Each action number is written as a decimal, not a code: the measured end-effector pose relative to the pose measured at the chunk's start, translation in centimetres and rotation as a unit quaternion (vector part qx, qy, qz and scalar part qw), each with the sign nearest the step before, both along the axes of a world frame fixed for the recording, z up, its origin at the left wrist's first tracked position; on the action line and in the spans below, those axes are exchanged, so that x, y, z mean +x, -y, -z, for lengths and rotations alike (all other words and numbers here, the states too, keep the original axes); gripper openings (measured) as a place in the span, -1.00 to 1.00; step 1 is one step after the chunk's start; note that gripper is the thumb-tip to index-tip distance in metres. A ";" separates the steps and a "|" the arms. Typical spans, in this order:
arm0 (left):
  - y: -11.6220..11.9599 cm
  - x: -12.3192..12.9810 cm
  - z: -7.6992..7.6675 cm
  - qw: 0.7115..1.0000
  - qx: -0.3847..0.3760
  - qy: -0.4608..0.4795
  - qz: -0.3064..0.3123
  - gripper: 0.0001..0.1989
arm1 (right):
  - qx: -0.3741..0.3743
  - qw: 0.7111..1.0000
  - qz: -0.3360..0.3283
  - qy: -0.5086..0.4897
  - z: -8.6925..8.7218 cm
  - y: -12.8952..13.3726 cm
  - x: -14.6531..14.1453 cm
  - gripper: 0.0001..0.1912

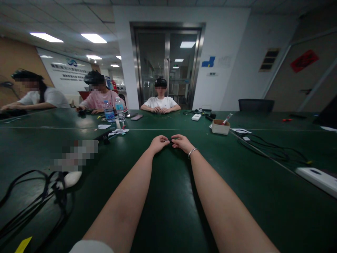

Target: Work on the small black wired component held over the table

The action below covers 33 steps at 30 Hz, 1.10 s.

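Note:
My left hand (159,144) and my right hand (183,143) meet over the middle of the green table (168,196), fingertips almost touching. The thumb and fingers of each are pinched together. Between the fingertips shows a small dark thing (170,142), too small to name; a tiny bright spot sits by the left fingertips. Most of whatever they hold is hidden by the fingers. A silver bangle (193,152) circles my right wrist.
Two water bottles (120,109) stand at the back left, near paper scraps (119,131). Black cables (47,189) lie at the left, with more cables (273,147) at the right. A small open box (220,127) holds a pen-like stick. Three people sit across the table.

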<state>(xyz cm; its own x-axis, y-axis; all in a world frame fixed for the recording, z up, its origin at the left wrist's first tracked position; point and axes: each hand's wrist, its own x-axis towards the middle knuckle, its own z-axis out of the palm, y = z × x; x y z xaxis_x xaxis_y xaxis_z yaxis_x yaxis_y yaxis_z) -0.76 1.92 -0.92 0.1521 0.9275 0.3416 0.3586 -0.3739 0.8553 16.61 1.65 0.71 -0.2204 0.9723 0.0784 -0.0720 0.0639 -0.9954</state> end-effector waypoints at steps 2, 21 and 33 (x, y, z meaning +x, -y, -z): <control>0.0 -0.1 -0.2 1.000 -0.001 0.016 0.010 -0.77 | -0.009 1.000 0.002 -0.012 -0.2 0.2 0.1 -0.83; -0.2 0.4 -0.5 0.989 -0.072 0.129 -0.015 -0.83 | -0.055 0.994 -0.025 -0.091 -0.6 0.4 0.6 -0.86; -0.2 0.1 -0.8 0.991 -0.087 0.092 -0.051 -0.76 | -0.048 0.994 -0.040 -0.093 -0.4 0.4 0.8 -0.81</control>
<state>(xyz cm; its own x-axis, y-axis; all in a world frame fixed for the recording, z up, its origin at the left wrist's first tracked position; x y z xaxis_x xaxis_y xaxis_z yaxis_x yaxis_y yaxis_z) -0.61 2.10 -0.12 0.0040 0.9821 0.1885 0.2197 -0.1847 0.9579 17.45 1.28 1.14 -0.2883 0.9570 0.0320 -0.2560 -0.0448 -0.9656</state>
